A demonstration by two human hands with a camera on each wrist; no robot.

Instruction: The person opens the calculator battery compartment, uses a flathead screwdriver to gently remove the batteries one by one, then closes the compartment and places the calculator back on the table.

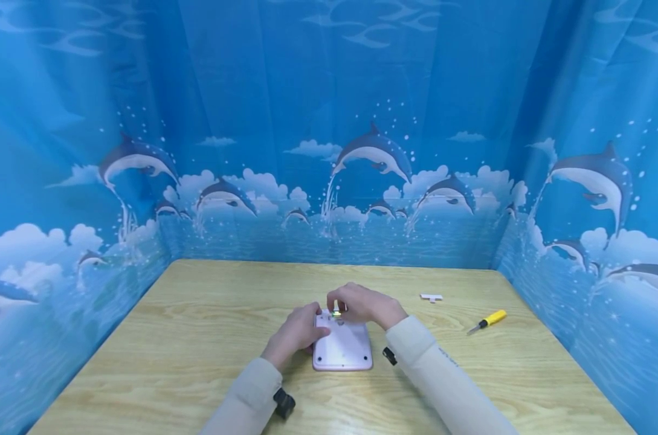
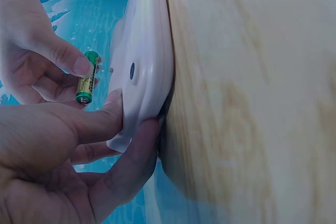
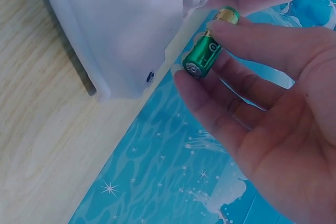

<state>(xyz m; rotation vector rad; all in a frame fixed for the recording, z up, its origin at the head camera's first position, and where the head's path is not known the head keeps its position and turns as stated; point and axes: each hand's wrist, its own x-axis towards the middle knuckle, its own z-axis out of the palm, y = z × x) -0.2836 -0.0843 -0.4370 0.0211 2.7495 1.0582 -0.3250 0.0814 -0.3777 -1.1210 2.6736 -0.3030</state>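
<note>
A flat, pale pink plastic device (image 1: pixel 342 347) with rounded corners and dark round dots near its near corners lies on the table; its exact kind does not show. My left hand (image 1: pixel 300 327) grips its left side, the thumb on the upper face and fingers at the edge, as the left wrist view also shows. Above the far end of the device, my right hand (image 1: pixel 361 302) pinches a green and gold cylindrical battery (image 3: pixel 207 48) between thumb and fingers. In the left wrist view the battery (image 2: pixel 87 80) is apart from the device's surface.
A small white plastic cover-like piece (image 1: pixel 431 297) lies on the table to the right, behind a screwdriver (image 1: pixel 489 321) with a yellow handle. Dolphin-printed blue curtains (image 1: pixel 329 229) stand around the far and side edges of the wooden table (image 1: pixel 209 326).
</note>
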